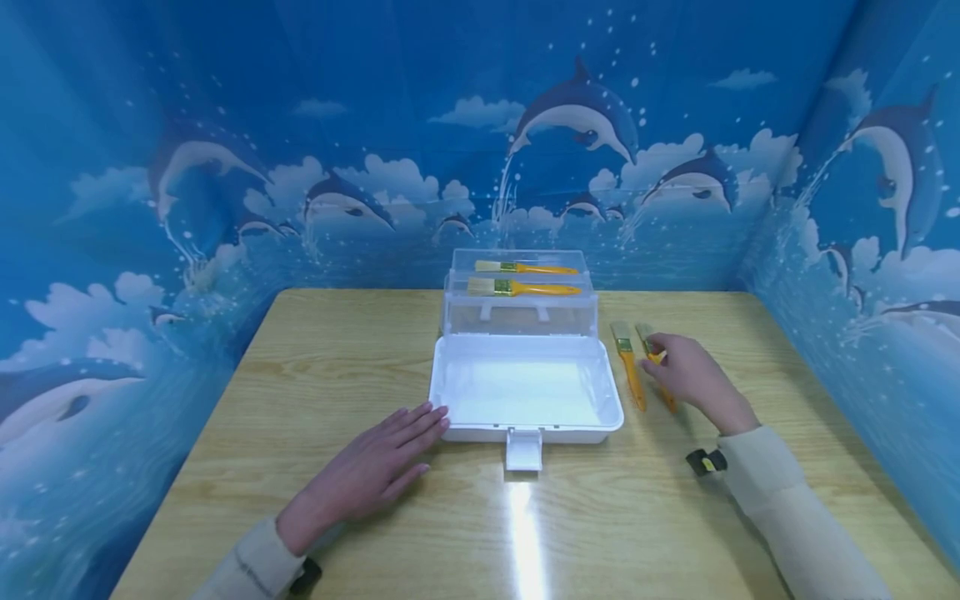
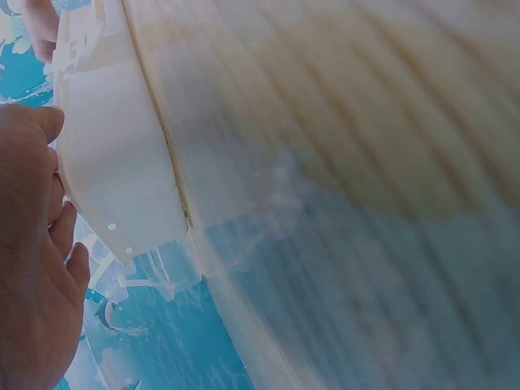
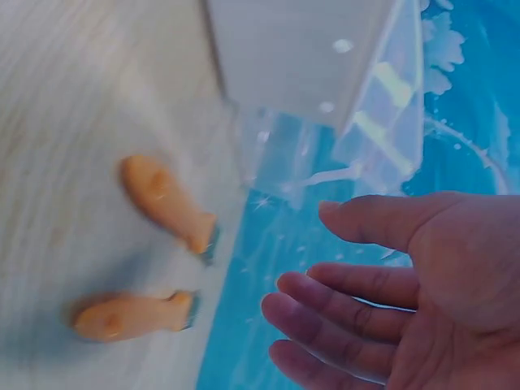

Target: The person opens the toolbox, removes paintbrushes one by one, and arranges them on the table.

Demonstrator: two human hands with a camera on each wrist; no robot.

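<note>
A white plastic box (image 1: 525,436) stands with its clear lid (image 1: 517,317) raised at the back. My left hand (image 1: 367,467) lies with straight fingers, fingertips at the box's front left corner; the left wrist view shows the same hand (image 2: 32,260) against the box wall (image 2: 114,154). To the right of the box lie two flat paintbrushes with orange handles, the nearer one (image 1: 631,375) and the outer one (image 1: 670,400). Over the outer brush is my right hand (image 1: 693,375). In the right wrist view its fingers are spread, holding nothing, apart from both brush handles (image 3: 162,199).
Two more paintbrushes, a thinner one (image 1: 540,269) and a wider one (image 1: 540,289), lie across the raised lid. The front latch (image 1: 524,452) hangs open toward me. A dolphin-print curtain (image 1: 420,100) encloses the back and sides of the wooden table (image 1: 337,350).
</note>
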